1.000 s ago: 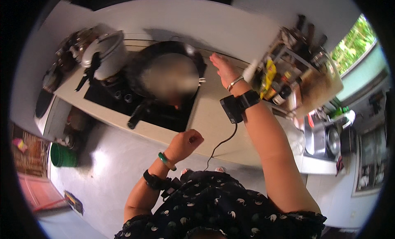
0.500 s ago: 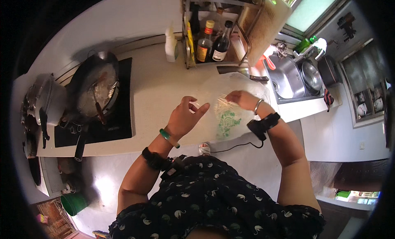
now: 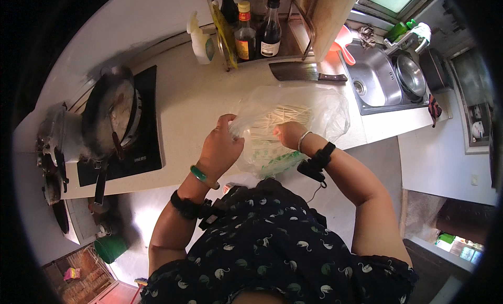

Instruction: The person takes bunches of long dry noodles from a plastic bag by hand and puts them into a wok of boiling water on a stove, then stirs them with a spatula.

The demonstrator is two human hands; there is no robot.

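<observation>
A thin, clear plastic bag (image 3: 327, 107) with green print lies on the counter in front of me. Pale, thin noodles (image 3: 288, 115) are spread in a bundle inside it. At the bag's left side, my left hand (image 3: 222, 147) is closed, pinching the gathered plastic between thumb and fingers. My right hand (image 3: 291, 135) is over the front of the noodles with its fingers curled together. Its fingertips are partly hidden, so what they hold I cannot make out.
Behind the bag lies a cleaver (image 3: 309, 73) on the counter (image 3: 188, 105). Sauce bottles (image 3: 270, 31) stand in a rack, with a spray bottle (image 3: 200, 42) beside it. A wok (image 3: 110, 107) sits on the black cooktop (image 3: 149, 136) at left. A sink (image 3: 373, 81) is at right.
My left hand has closed on the bag's left edge. The bag is opened wider, showing more of the noodles. My right hand has shifted slightly nearer and left. The whole view has turned a little.
</observation>
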